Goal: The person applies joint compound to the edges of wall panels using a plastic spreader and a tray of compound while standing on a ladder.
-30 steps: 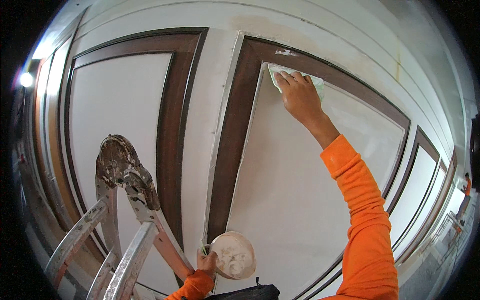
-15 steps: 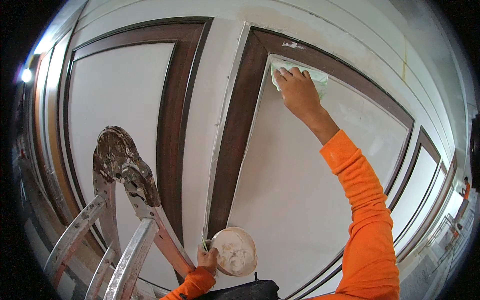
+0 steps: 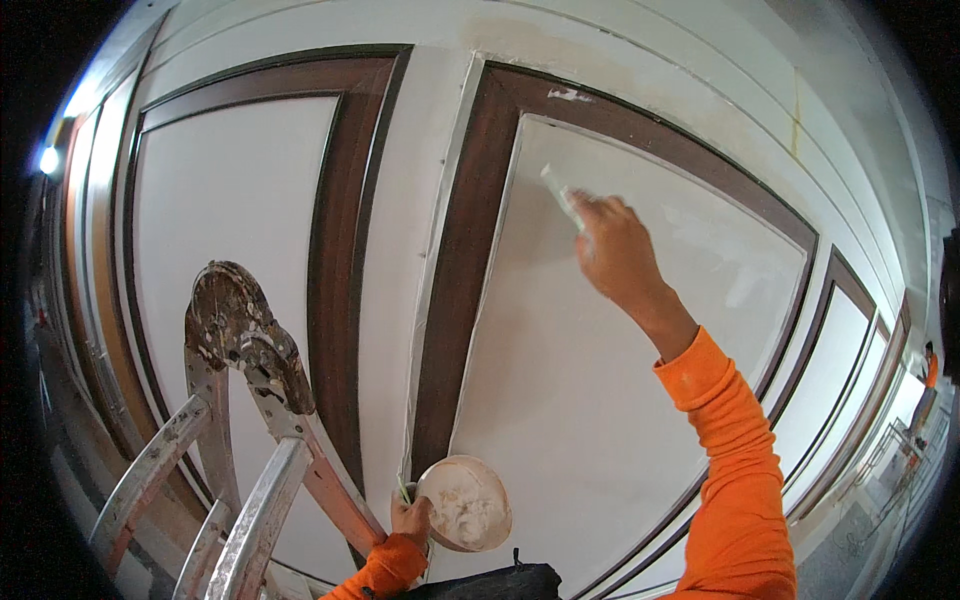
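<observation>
My right hand [image 3: 615, 250] is raised against a white recessed ceiling panel [image 3: 560, 400] framed in dark brown trim [image 3: 470, 250]. It grips a putty knife [image 3: 562, 197] whose pale blade lies edge-on against the panel below the upper left corner. My left hand [image 3: 410, 520], low in the view, holds a round white plate [image 3: 465, 503] smeared with white filler, plus a thin green-handled tool beside it. Both sleeves are orange.
A paint-spattered aluminium stepladder [image 3: 240, 400] rises at lower left, its top close to the second white panel [image 3: 220, 230]. A bright lamp [image 3: 48, 160] glares at the far left. A person in orange [image 3: 930, 375] stands far off at the right edge.
My right hand has dropped from the panel's top corner down and slightly left, turning the blade edge-on. The view has shifted a little. The plate in my left hand stays put.
</observation>
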